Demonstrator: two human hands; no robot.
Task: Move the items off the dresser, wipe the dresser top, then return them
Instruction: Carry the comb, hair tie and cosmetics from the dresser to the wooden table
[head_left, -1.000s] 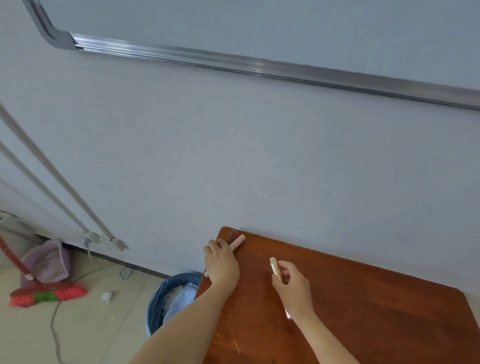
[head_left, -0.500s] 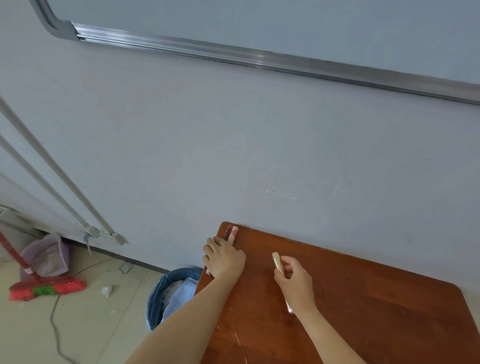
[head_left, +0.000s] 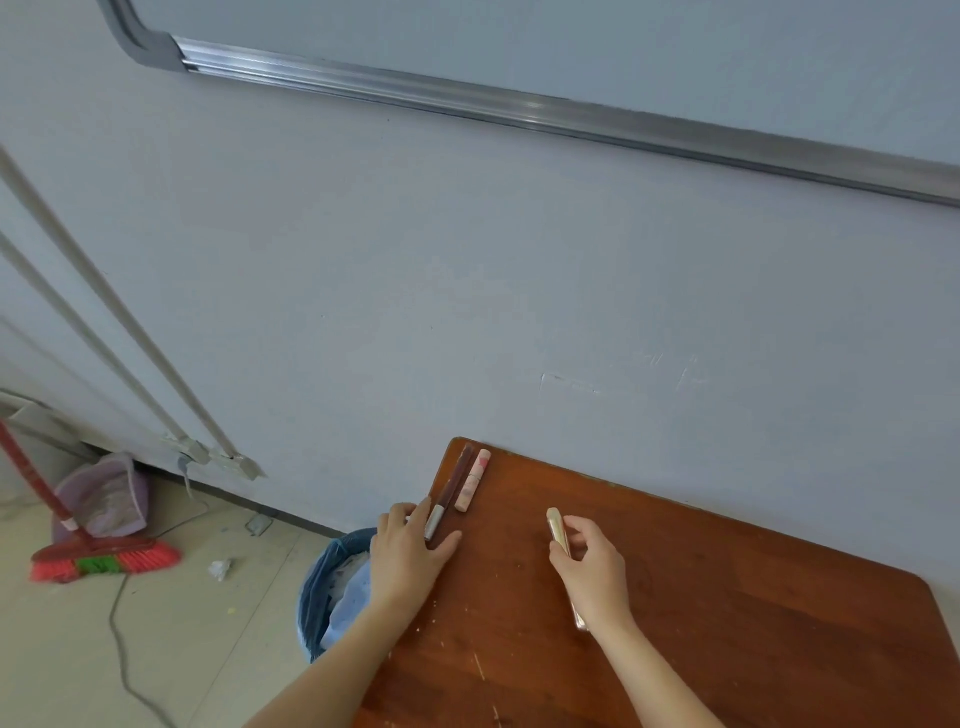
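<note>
The brown wooden dresser top (head_left: 727, 613) fills the lower right. Two slim cosmetic sticks lie side by side at its far left corner: a dark brown one with a silver end (head_left: 451, 491) and a pink one (head_left: 472, 480). My left hand (head_left: 410, 558) lies flat on the dresser's left edge, its straight fingers touching the silver end of the dark stick. My right hand (head_left: 592, 571) grips a thin gold stick (head_left: 557, 530) whose two ends show past the fingers, over the dresser's middle.
A blue-lined waste bin (head_left: 332, 592) stands on the floor right below the dresser's left edge. Farther left are a red broom (head_left: 98, 558), a purple dustpan (head_left: 104, 493), a cable on the floor and two white wall pipes (head_left: 130, 338).
My left hand has let go of the dark and pink sticks, which now lie in the corner, and has drawn back flat. My right hand still holds the gold stick.
</note>
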